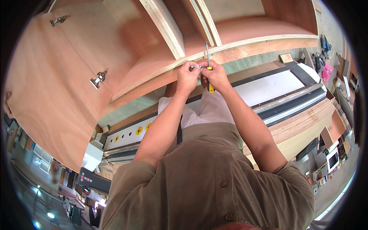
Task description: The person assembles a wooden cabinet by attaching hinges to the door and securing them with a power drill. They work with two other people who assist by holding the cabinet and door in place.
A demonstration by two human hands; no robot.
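My left hand (186, 80) is closed, pinching a small shiny metal fitting (196, 67) between its fingertips. My right hand (217, 77) is wrapped round a screwdriver (207, 53) with a yellow and black handle, its shaft pointing up and away from me. The fingertips of both hands meet around the fitting, which they partly hide, so I cannot tell its exact kind. Just beyond the hands runs the front edge of a plywood cabinet (264, 39). On the wooden door panel at left sit two metal cabinet hinges, one lower (99, 79) and one higher (58, 20).
Upright plywood dividers (165, 30) stand inside the cabinet. Beneath me lies a white panel with a black border (274, 87), beside stacked boards (303, 119). A pink bag (327, 72) and assorted tools lie on the right. The large door panel (50, 103) fills the left side.
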